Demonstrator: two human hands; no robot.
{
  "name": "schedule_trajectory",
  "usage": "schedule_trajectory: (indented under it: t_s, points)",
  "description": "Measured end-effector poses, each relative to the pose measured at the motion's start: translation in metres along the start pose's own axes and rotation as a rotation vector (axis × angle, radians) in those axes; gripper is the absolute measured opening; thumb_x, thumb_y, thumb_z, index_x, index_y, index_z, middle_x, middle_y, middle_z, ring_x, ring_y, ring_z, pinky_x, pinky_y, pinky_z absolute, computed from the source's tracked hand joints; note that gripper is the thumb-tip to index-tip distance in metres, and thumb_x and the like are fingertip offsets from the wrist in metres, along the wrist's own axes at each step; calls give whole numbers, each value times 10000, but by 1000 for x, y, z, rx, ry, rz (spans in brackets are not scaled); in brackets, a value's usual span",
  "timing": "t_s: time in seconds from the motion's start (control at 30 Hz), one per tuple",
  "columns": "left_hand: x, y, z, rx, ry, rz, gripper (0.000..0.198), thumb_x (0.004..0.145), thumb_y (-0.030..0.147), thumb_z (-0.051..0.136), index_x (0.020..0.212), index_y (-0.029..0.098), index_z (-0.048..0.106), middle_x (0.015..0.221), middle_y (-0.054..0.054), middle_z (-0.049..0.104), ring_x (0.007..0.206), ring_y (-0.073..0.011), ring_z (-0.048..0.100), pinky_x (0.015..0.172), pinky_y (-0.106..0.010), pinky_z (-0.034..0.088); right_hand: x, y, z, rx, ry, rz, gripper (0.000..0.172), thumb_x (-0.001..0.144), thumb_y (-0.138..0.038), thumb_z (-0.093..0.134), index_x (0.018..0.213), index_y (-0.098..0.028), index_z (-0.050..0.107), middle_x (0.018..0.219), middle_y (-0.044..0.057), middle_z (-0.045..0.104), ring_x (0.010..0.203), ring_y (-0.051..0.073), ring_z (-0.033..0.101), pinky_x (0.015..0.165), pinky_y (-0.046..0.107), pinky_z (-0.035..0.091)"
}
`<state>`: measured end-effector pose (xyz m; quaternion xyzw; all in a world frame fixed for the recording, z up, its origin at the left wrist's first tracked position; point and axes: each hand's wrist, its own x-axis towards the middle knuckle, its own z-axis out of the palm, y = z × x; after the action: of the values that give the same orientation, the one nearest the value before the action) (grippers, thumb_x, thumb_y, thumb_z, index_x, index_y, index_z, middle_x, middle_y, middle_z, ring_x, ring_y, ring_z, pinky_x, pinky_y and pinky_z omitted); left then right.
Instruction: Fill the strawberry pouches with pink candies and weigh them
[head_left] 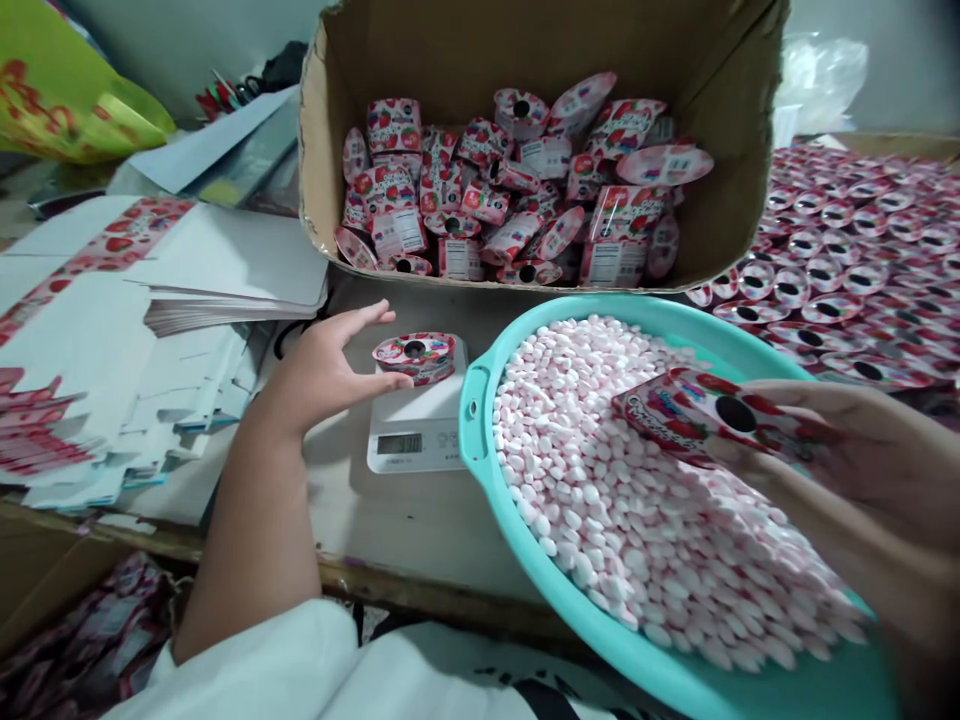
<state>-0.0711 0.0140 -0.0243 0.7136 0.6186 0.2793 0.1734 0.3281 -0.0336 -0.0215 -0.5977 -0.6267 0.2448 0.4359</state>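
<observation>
On a small white digital scale (416, 450) rests a candy box (416, 358) with a strawberry print and a dark round hole in its top. My left hand (337, 360) is beside that box, thumb and fingers apart, with the thumb tip close to its left end; whether they touch I cannot tell. My right hand (817, 450) grips another strawberry candy box (686, 415), tilted low over the white and pink candies (600, 510). These candies fill much of a turquoise basin (480, 410). The scale's display reads roughly 99.0.
A cardboard box (319, 150) behind the scale holds many strawberry boxes. More boxes stand packed in rows (832, 250) at the right. Flat printed cartons (150, 290) are stacked at the left. Below the table edge, another box of packs (105, 630) sits at lower left.
</observation>
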Motion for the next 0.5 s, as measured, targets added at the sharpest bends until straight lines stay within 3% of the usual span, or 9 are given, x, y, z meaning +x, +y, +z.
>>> schedule_trajectory:
  t_s: [0.13,0.5]
  points:
    - [3,-4,1,0,-26,-33,924,647,560,844,1446,218,532,1388,-92,640,1318,-333,553,1164,-467,386,1,4,-3,19,-44,-21,463,679,-337,852,1116,-294,706,1032,60,740,934,291,714,841,443,581]
    - [6,-5,6,-23,-77,-82,959,607,553,864,1436,195,544,1376,-132,642,1304,-348,567,1148,-501,406,1,-3,-1,19,-22,-33,412,682,-331,846,1068,-295,708,1003,49,721,941,274,709,879,414,597]
